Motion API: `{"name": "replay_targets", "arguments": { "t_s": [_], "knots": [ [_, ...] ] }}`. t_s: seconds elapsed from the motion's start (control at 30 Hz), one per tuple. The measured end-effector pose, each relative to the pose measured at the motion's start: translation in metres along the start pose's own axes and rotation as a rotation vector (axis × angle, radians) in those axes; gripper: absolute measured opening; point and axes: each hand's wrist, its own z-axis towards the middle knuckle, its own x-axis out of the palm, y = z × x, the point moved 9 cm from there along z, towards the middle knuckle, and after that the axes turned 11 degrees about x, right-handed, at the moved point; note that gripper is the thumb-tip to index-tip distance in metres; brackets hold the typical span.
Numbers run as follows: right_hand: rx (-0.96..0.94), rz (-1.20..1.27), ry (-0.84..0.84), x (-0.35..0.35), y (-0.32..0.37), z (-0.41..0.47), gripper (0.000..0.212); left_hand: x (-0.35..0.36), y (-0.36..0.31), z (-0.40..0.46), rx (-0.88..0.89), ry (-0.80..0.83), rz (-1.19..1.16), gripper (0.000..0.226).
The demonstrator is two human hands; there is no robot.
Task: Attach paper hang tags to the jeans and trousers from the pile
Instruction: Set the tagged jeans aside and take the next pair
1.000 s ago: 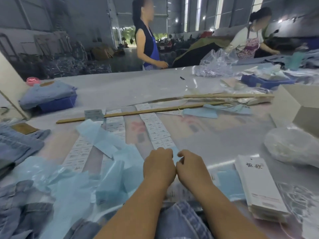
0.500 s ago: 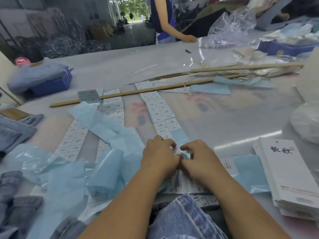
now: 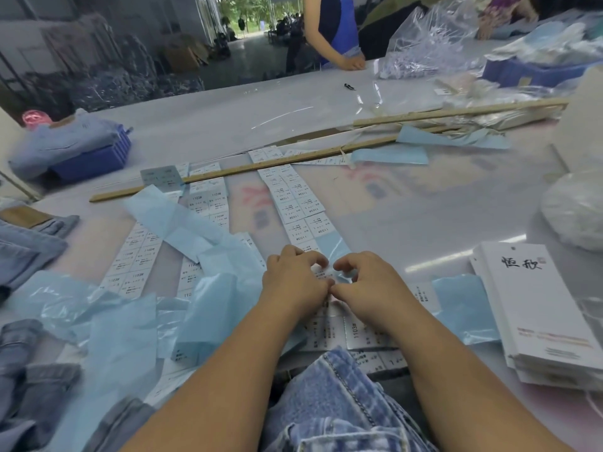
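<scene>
My left hand (image 3: pixel 293 280) and my right hand (image 3: pixel 365 282) meet over a long strip of white printed stickers (image 3: pixel 295 199) on pale blue backing that runs away from me. Both hands have curled fingers and pinch a sticker at the strip's near end, where the bare blue backing (image 3: pixel 332 246) shows. A pair of light blue jeans (image 3: pixel 336 402) lies at the near table edge under my forearms. A stack of white paper hang tags (image 3: pixel 535 308) with black characters lies at the right.
More sticker strips (image 3: pixel 137 259) and loose blue backing pieces (image 3: pixel 182 223) cover the left. Long wooden sticks (image 3: pixel 228 172) cross the table. Folded jeans (image 3: pixel 29 246) lie at left, a blue crate (image 3: pixel 94 158) behind. Plastic bags (image 3: pixel 574 207) sit at right. A person (image 3: pixel 332 31) stands across the table.
The view has tipped down and closer to the table. My hands have shifted slightly along the strip and their fingertips have parted a little while working at a sticker.
</scene>
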Motion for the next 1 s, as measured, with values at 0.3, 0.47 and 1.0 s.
{"name": "replay_targets", "arguments": {
  "t_s": [0.3,0.47,1.0],
  "knots": [
    [-0.008,0.023,0.006,0.001,0.0,0.001,0.032,0.004,-0.004,0.001,0.015,0.01,-0.004,0.028],
    [0.016,0.018,0.018,0.002,-0.001,0.001,0.044,0.005,-0.003,0.001,0.017,0.021,0.01,0.047],
    [0.111,0.255,-0.045,-0.009,-0.008,0.001,0.041,-0.008,-0.011,-0.006,0.108,-0.105,-0.106,0.008]
  ]
}}
